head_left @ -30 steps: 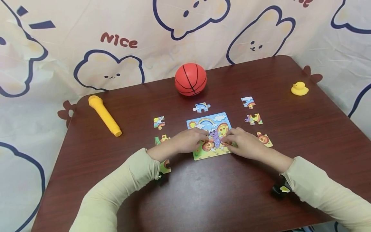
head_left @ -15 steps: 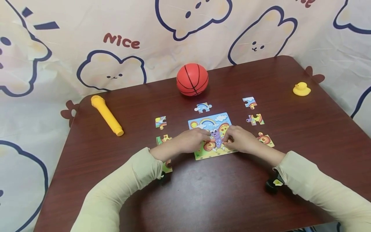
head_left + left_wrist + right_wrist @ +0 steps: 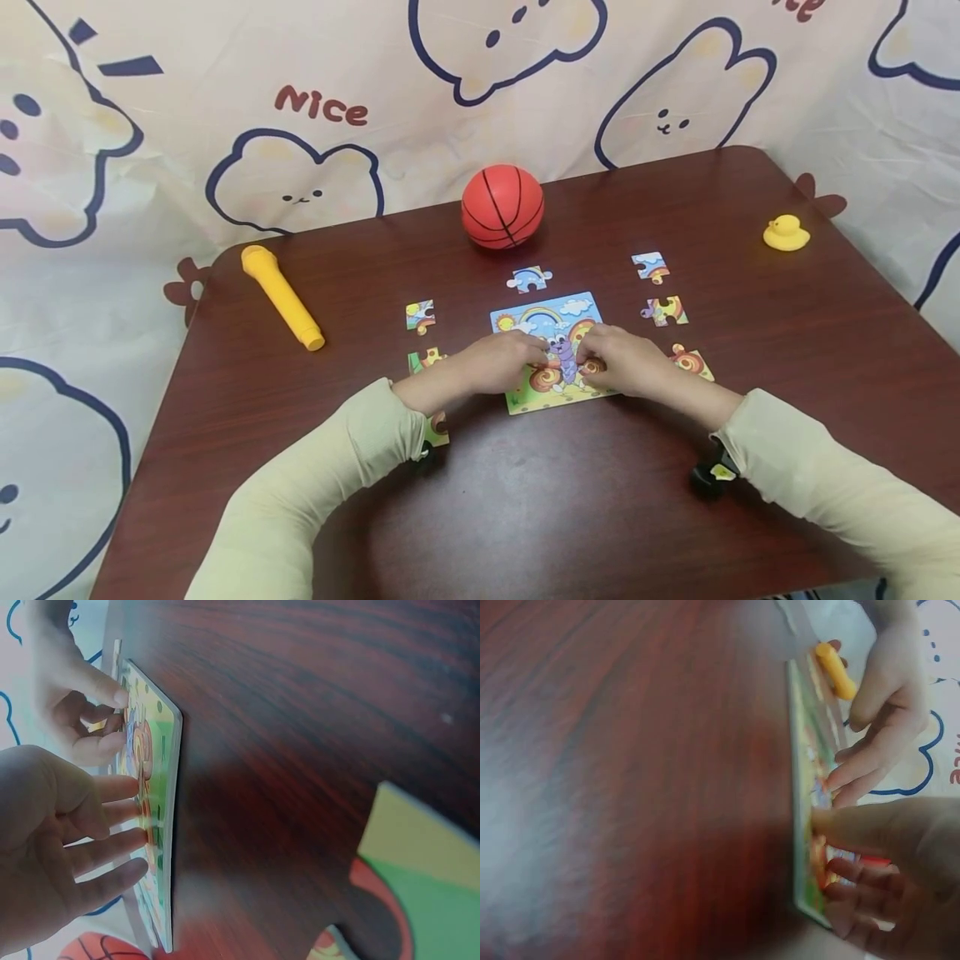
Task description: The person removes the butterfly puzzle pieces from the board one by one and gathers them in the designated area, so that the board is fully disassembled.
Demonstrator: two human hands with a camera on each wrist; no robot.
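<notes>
A puzzle board (image 3: 566, 396) with a purple butterfly, a rainbow and a sun lies flat on the dark table. My left hand (image 3: 506, 363) reaches over its left half; in the left wrist view, fairly straight fingertips (image 3: 137, 870) touch the printed surface. On the right half rests my right hand (image 3: 628, 363), thumb and fingers spread apart on the board, as the right wrist view shows. I see nothing held in either hand. The hands hide parts of the picture. Loose jigsaw pieces lie around the board: a rainbow piece (image 3: 530, 280) behind it, others on both sides.
A red toy basketball (image 3: 502, 208) stands behind the board. To the left lies a yellow toy microphone (image 3: 283, 298), and a yellow rubber duck (image 3: 786, 233) sits far right. Right of the board are several pieces, one with a spiral (image 3: 692, 361); the left forearm partly covers another piece (image 3: 437, 429).
My right hand has shifted slightly left on the board; its fingertips drew closer together, then spread a little. The left hand stays nearly in place. The head view has shifted slightly.
</notes>
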